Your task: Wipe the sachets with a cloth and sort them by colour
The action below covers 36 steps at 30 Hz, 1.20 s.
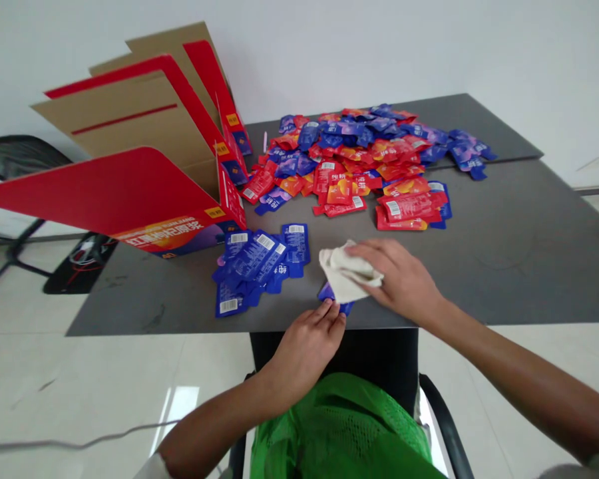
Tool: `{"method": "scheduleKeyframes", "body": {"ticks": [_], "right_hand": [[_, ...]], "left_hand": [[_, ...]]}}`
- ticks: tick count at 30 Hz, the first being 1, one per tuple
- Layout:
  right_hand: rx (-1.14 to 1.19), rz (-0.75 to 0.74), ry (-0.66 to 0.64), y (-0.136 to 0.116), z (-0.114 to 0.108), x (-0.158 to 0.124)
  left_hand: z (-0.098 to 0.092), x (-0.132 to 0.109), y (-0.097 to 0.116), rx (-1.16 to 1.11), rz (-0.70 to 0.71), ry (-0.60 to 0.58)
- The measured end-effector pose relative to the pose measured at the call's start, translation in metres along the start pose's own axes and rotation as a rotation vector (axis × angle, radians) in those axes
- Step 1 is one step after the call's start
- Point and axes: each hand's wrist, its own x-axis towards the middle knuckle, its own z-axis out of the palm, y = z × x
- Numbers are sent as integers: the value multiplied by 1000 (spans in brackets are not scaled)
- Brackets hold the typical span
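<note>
My right hand point(402, 279) presses a crumpled off-white cloth point(347, 274) down onto a blue packet point(346, 307) near the front edge of the dark grey table point(519, 259). Only the packet's corners show from under the cloth. My left hand point(307, 346) pinches the near edge of that same packet with its fingertips. A small stack of blue packets point(259, 266) lies just to the left of my hands. Farther back spreads a big heap of red, orange and blue packets point(369, 159).
An open red and brown cardboard box point(144, 173) stands on the table's left side, flaps up. A black chair point(20, 159) is at the far left. A green mesh item point(344, 432) rests on my lap. A cable point(70, 442) crosses the white floor.
</note>
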Motion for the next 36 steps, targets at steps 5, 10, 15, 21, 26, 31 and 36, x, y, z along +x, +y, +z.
{"method": "scheduleKeyframes", "body": {"ticks": [5,10,15,21,26,31,36], "right_hand": [[95,-104,-200,-17,24,-22],[-98,39,-105,46,28,11],[-126,78,68,46,-1,20],[55,-105,-159,-12,11,-15],[13,-52,-162,17,31,-5],[-118,77,-11,46,20,19],[20,-91,-89,-5,17,-8]], "left_hand": [[-3,2,1,-39,-33,-27],[4,-3,-1,35,15,45],[2,-3,-2,42,23,29],[-5,3,2,-12,-28,-53],[-8,2,2,10,3,-77],[-9,0,1,53,11,-92],[-13,4,3,-4,-33,-134]]}}
